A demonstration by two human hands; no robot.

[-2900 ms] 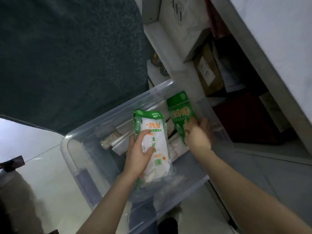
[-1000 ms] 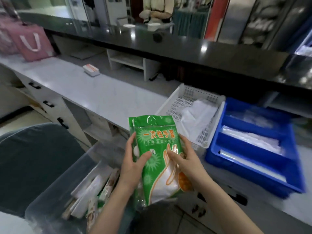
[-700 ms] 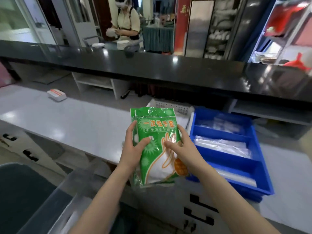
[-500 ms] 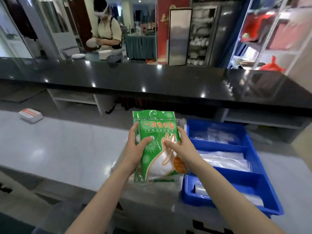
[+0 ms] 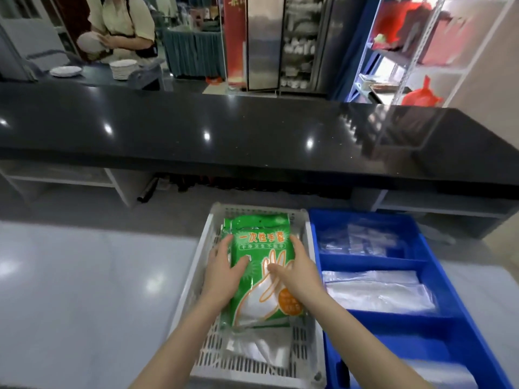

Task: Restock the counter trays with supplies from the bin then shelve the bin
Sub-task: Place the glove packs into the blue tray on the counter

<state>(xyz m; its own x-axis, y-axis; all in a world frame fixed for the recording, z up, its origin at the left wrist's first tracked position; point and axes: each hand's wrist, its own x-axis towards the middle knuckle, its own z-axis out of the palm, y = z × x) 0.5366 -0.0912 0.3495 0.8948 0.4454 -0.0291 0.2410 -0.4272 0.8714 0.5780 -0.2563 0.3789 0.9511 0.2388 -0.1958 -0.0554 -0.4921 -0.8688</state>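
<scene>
Even, bright indoor light; ceiling-lamp glare seen on black counter (image 5: 252,130); edges bent by wide lens, lower right blurred.

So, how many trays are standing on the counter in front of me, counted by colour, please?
White tray: 1
Blue tray: 1
Total: 2

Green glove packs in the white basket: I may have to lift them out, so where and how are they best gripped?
Grip the green glove packs by their two long edges from above, one hand per side, as the left hand and right hand do now. The flat, floppy stack lies face up in the white basket, whose walls likely block a sideways approach.
</scene>
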